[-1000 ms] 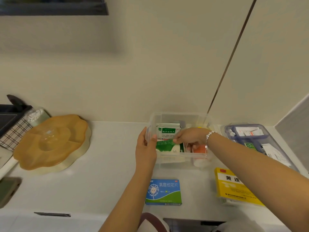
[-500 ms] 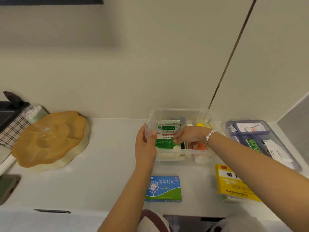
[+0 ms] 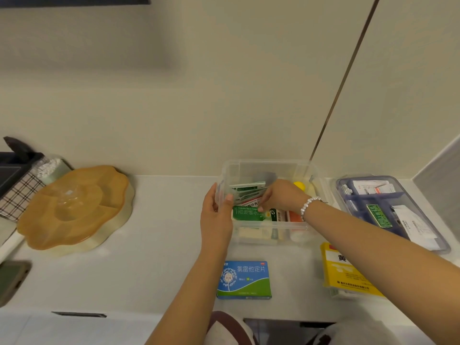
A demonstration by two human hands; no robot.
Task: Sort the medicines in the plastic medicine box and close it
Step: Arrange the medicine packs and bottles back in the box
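A clear plastic medicine box (image 3: 308, 170) stands open on the white counter by the wall. My left hand (image 3: 216, 215) grips its left wall, thumb over the rim. My right hand (image 3: 281, 194) is inside the box, fingers pinched on green-and-white sachets (image 3: 245, 191) that lean flat toward the left. In front of them lies a green box (image 3: 249, 213); an orange item (image 3: 295, 216) and a yellow cap (image 3: 300, 186) show beside my wrist. On the counter in front lie a blue-green box (image 3: 244, 280) and a yellow box (image 3: 348, 277).
A blue-tinted lid tray (image 3: 443, 245) holding packets and leaflets lies to the right of the box. A large amber flower-shaped dish (image 3: 72, 207) sits at the left, with a checked cloth (image 3: 18, 195) and a dark device (image 3: 12, 280) beyond it.
My right hand has pushed the sachets from upright to lying tilted toward the left wall. My left hand stays on the box. The camera has tipped slightly.
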